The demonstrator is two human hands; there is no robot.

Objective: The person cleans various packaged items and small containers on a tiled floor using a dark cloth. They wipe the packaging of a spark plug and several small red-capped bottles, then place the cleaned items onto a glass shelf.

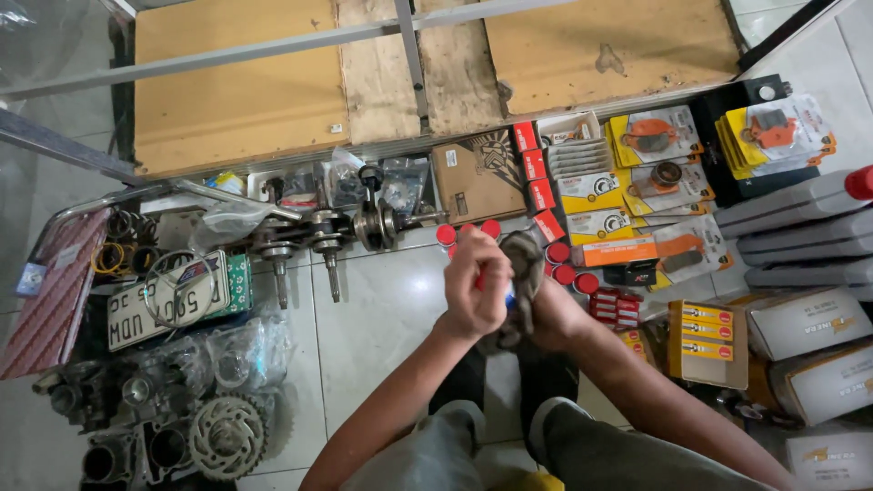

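Hands meet in the middle over the white floor tiles (382, 309). The left hand (476, 282) is curled in a fist, its grip pressed around something small and red that is mostly hidden, so I cannot tell what it is. The right hand (546, 314) is half covered by a dirty grey rag (525, 264), and its grip is closed on that rag. A bit of blue shows between the two hands, too small to make out. Just past the fingers sits a row of round red caps (556, 253), some hidden by the hands. Open floor lies to the left of the arms, up to the metal crankshafts (327, 238). On the right, yellow brake pad packs (650, 136) and orange and white boxes (707, 341) crowd close. A brown cardboard box (479, 175) leans at the wooden board (236, 86). Far left, a white number plate (155, 309) lies above a toothed sprocket (225, 436). The knees are cut off at the bottom edge.
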